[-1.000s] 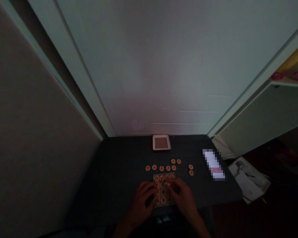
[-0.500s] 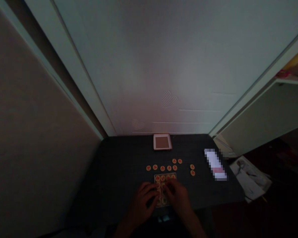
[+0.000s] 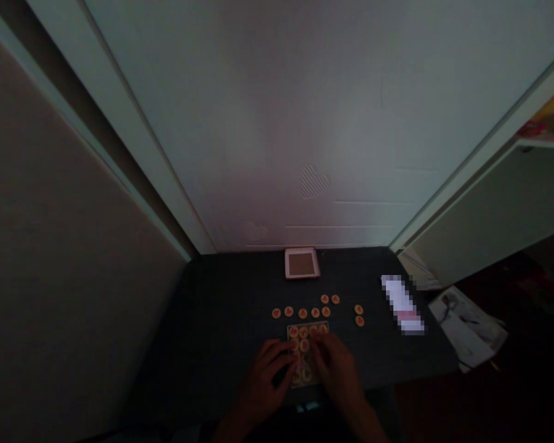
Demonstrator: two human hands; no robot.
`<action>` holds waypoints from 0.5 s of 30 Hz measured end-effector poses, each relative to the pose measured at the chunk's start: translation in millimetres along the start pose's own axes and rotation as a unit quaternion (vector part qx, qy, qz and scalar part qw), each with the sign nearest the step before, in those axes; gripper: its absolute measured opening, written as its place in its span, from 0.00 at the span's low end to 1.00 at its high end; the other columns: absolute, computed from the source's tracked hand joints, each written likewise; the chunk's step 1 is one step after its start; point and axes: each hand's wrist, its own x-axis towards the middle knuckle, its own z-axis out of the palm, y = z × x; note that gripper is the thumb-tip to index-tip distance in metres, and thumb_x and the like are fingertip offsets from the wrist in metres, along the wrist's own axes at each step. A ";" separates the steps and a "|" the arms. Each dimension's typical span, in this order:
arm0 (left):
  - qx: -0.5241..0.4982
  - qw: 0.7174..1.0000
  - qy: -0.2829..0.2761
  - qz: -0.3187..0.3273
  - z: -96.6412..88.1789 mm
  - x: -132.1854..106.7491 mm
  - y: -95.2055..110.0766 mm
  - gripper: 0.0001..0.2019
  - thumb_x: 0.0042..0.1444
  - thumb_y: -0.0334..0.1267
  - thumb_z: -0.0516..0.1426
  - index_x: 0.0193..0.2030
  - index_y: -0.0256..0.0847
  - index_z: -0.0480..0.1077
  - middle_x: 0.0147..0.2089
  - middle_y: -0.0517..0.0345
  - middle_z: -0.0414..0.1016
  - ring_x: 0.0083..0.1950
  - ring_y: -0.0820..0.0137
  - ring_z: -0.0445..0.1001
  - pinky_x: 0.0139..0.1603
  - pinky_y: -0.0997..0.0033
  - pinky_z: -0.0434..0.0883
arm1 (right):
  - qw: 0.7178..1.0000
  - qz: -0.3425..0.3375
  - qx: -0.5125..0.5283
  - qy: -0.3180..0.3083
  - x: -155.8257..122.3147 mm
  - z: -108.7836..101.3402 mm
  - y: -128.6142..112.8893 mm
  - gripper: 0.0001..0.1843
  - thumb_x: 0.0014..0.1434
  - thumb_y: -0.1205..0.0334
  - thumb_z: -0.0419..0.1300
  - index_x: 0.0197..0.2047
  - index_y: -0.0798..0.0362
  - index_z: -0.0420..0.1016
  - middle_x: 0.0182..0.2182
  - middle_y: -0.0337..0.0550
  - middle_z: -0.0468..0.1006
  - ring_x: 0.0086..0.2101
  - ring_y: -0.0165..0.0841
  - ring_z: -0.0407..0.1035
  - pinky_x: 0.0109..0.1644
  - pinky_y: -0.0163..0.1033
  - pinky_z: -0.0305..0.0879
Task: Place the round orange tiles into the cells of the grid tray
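A shallow square box (image 3: 308, 323) lies near the front of the dark table. Round Chinese chess pieces with red characters fill its top row, and two more (image 3: 304, 346) show in the row below. Patterned discs, hard to read in the dim light, show lower down. My left hand (image 3: 265, 372) is curled against the box's left side, thumb and fingertips closing over that edge. Over the right part of the box, my right hand (image 3: 337, 366) has its fingers bent together. Whatever is between those fingertips is hidden.
Several loose Chinese chess pieces (image 3: 303, 314) lie beyond the box, with a pair (image 3: 359, 315) farther right. A square lid or tray (image 3: 301, 249) rests against the wall. A pixelated bright phone-like object (image 3: 401, 304) lies at right, papers (image 3: 468, 329) beyond the table's edge.
My right fingers have shifted slightly right, uncovering a piece in the second row of the box. My left hand stays at the left edge. The view has tilted slightly.
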 end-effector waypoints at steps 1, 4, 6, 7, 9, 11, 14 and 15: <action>0.001 1.000 0.003 -0.001 0.1 0.0 0.0 0.12 0.62 0.33 0.58 0.49 0.50 0.77 0.56 0.55 0.78 0.57 0.59 0.72 0.57 0.53 0.74 | 1.000 -0.005 -0.008 0.003 -1.4 -2.2 0.6 0.10 0.65 0.64 0.55 0.46 0.48 0.77 0.39 0.45 0.80 0.39 0.38 0.76 0.45 0.41 0.73; 0.008 1.000 0.015 0.003 0.9 0.1 -0.6 0.11 0.62 0.33 0.59 0.49 0.50 0.77 0.55 0.55 0.78 0.57 0.59 0.73 0.58 0.52 0.74 | 0.999 -0.039 -0.032 -0.014 -5.1 -8.8 -1.1 0.16 0.64 0.69 0.55 0.52 0.46 0.76 0.42 0.47 0.80 0.43 0.39 0.74 0.49 0.44 0.73; 0.013 1.000 0.016 0.008 1.5 0.2 -1.3 0.11 0.61 0.34 0.59 0.49 0.50 0.77 0.55 0.55 0.79 0.57 0.59 0.73 0.57 0.51 0.74 | 0.995 -0.070 -0.051 -0.045 -7.6 -12.4 -4.9 0.20 0.63 0.72 0.55 0.55 0.46 0.75 0.46 0.47 0.80 0.47 0.40 0.73 0.52 0.46 0.72; 0.014 1.000 0.016 0.010 1.7 0.2 -1.5 0.12 0.61 0.34 0.59 0.49 0.50 0.77 0.54 0.54 0.79 0.56 0.59 0.74 0.57 0.51 0.74 | 0.993 -0.083 -0.062 -0.062 -8.9 -13.6 -7.1 0.22 0.62 0.73 0.55 0.56 0.45 0.74 0.48 0.47 0.79 0.49 0.41 0.72 0.54 0.48 0.71; 0.018 1.000 0.016 0.013 1.8 0.1 -1.8 0.12 0.62 0.34 0.59 0.50 0.50 0.77 0.54 0.54 0.79 0.56 0.58 0.74 0.56 0.51 0.75 | 0.987 -0.104 -0.088 -0.085 -11.7 -14.5 -10.6 0.27 0.61 0.76 0.55 0.59 0.44 0.72 0.52 0.46 0.78 0.52 0.42 0.70 0.59 0.51 0.67; 0.021 0.999 0.017 0.019 1.7 -0.2 -2.0 0.12 0.62 0.34 0.59 0.50 0.50 0.77 0.53 0.53 0.79 0.55 0.58 0.74 0.56 0.51 0.75 | 0.982 -0.115 -0.112 -0.097 -14.7 -13.7 -11.8 0.31 0.59 0.78 0.55 0.62 0.44 0.69 0.55 0.45 0.77 0.55 0.43 0.68 0.61 0.53 0.65; 0.025 0.999 0.007 0.027 1.7 -0.8 -2.5 0.13 0.62 0.34 0.58 0.51 0.51 0.77 0.55 0.54 0.79 0.56 0.58 0.74 0.56 0.51 0.75 | 0.979 -0.113 -0.138 -0.099 -18.1 -11.1 -9.2 0.34 0.58 0.78 0.56 0.64 0.42 0.66 0.56 0.45 0.76 0.56 0.43 0.67 0.60 0.53 0.65; 0.026 0.999 0.005 0.026 1.8 -1.1 -2.7 0.13 0.62 0.34 0.58 0.51 0.51 0.77 0.55 0.54 0.78 0.56 0.58 0.73 0.56 0.51 0.75 | 0.978 -0.113 -0.144 -0.099 -18.9 -10.4 -7.9 0.34 0.59 0.77 0.56 0.65 0.42 0.66 0.56 0.45 0.76 0.56 0.44 0.68 0.60 0.53 0.66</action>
